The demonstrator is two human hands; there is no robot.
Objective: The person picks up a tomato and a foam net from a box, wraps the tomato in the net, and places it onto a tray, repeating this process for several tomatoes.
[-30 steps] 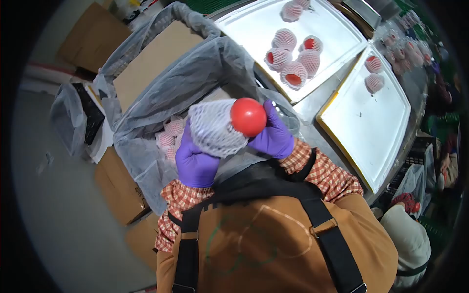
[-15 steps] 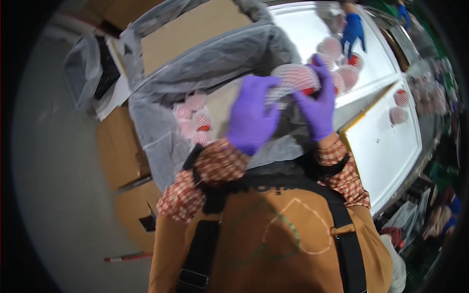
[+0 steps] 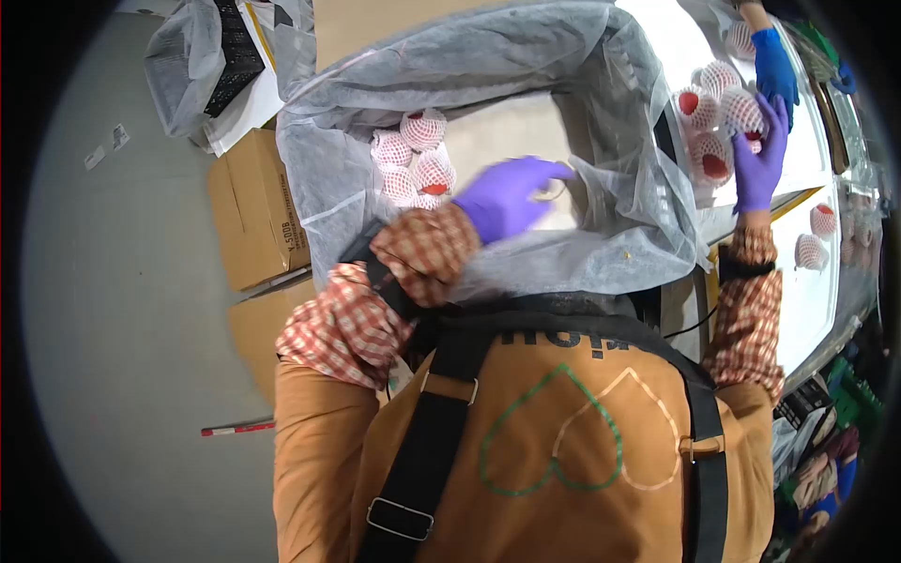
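A round red fruit in a white foam net (image 3: pixel 743 114) is between the thumb and fingers of my right hand (image 3: pixel 762 158), purple-gloved, over the white tray at the upper right. Against it and beside it lie more netted fruits (image 3: pixel 710 158). My left hand (image 3: pixel 511 199), also purple-gloved and blurred, hovers over the lined box (image 3: pixel 319 178), fingers pointing right, with nothing visible in it. Inside that box, several netted red fruits (image 3: pixel 434 171) sit at the left on a pale flat sheet (image 3: pixel 507 131).
A co-worker's blue-gloved hand (image 3: pixel 775 68) is close above my right hand. Two netted fruits (image 3: pixel 810 251) lie on a lower white panel (image 3: pixel 798 305). Cardboard boxes (image 3: pixel 258 206) stand left of the lined box, and a black crate (image 3: pixel 235 56) farther back.
Both hands were together on a netted fruit over the box. They have parted: my right hand moved right to the fruits on the tray, my left stayed over the box. The view has shifted.
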